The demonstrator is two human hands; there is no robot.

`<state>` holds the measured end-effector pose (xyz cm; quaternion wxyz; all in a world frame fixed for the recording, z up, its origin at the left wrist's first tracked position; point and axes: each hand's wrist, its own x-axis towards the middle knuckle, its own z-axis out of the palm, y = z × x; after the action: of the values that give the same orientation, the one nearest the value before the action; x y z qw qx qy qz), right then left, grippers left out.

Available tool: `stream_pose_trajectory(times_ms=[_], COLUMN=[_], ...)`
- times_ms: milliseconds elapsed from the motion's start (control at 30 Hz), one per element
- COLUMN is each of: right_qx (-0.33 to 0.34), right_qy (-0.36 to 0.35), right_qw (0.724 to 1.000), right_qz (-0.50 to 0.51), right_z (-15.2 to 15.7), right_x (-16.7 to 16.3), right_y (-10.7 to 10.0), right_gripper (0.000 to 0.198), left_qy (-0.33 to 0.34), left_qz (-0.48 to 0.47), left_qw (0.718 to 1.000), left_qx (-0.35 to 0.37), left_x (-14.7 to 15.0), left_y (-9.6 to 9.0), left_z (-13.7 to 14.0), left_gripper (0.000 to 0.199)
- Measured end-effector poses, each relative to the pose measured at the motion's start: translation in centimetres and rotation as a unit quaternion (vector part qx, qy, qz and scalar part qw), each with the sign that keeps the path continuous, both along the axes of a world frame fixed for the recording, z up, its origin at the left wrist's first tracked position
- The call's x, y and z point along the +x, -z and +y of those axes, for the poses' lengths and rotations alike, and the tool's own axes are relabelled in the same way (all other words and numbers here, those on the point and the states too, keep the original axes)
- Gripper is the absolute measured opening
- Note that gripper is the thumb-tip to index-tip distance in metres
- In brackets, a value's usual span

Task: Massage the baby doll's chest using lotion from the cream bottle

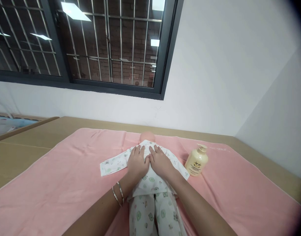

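Note:
A baby doll point(147, 136) in white patterned clothes lies on a pink blanket point(67, 183), its head toward the wall. Its long-sleeved top point(150, 185) has small green and brown prints, and matching trousers point(142, 216) cover the legs. My left hand point(138, 162) rests flat on the upper part of the top, fingers stretched toward the head. Beside it, my right hand point(161, 162) lies flat in the same way, with the two thumbs close together. Neither hand grips anything. Two bangles circle my left wrist. The doll's face is not visible.
A cream pump bottle point(196, 161) stands on the blanket to the right, close to the doll's sleeve. The blanket covers a tan tabletop point(25, 147) against a white wall point(214, 65). Above is a dark-framed window point(162, 65) with metal bars. Light-blue cloth point(15, 124) shows at far left.

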<state>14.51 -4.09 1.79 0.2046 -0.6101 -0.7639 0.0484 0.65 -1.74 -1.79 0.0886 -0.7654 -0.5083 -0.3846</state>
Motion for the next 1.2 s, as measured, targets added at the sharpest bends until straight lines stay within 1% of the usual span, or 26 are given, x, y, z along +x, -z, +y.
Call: stream_pose_trajectory(times_ms=[100,267,367,467,600,667,800,933,1033,1100,1200], right_qx=[-0.002,0.009,0.012,0.027,0.055,0.049,0.020,0.009,0.014,0.021,0.042], right_qy=[-0.007,-0.053,-0.050,-0.014,0.020,0.027,0.025,-0.015,-0.028,-0.017,0.002], right_qw=[1.000,0.997,0.997,0.999,0.998,0.998,0.998,0.997,0.998,0.999,0.999], right_qz=[0.029,0.057,0.053,0.039,0.013,0.020,0.057,0.072,0.060,0.043,0.005], right_z=[0.9,2.2,1.9,0.6,-0.9,-0.9,0.3,1.7,1.9,1.4,-0.3], right_x=[0.5,1.5,1.3,0.3,-1.1,-1.1,-0.1,1.1,1.2,0.7,-0.5], right_y=[0.9,1.8,1.4,0.8,0.6,0.8,1.3,1.5,1.2,0.8,0.1], right_gripper=[0.054,0.054,0.053,0.050,0.050,0.050,0.054,0.055,0.055,0.053,0.049], left_qy=[0.024,0.084,0.078,0.050,0.025,0.026,0.039,0.072,0.087,0.076,0.051], left_qz=[0.011,0.016,0.001,-0.015,-0.029,-0.034,-0.025,-0.013,-0.008,-0.015,-0.022], left_qw=[1.000,0.996,0.996,0.997,0.999,0.999,0.999,0.997,0.996,0.997,0.997], left_qx=[0.001,0.027,0.051,0.058,0.030,0.013,-0.024,-0.039,-0.009,0.020,0.054], left_x=[-0.1,-0.2,-0.2,-0.2,-0.2,-0.2,-0.3,-0.4,-0.5,-0.4,-0.3], left_y=[0.1,0.0,-0.1,-0.2,-0.2,0.1,1.0,1.2,0.8,0.4,0.1], left_z=[0.5,0.9,0.6,0.0,-0.4,-0.2,1.1,1.9,1.5,1.0,0.2], left_gripper=[0.043,0.037,0.033,0.028,0.029,0.033,0.044,0.045,0.041,0.037,0.031])
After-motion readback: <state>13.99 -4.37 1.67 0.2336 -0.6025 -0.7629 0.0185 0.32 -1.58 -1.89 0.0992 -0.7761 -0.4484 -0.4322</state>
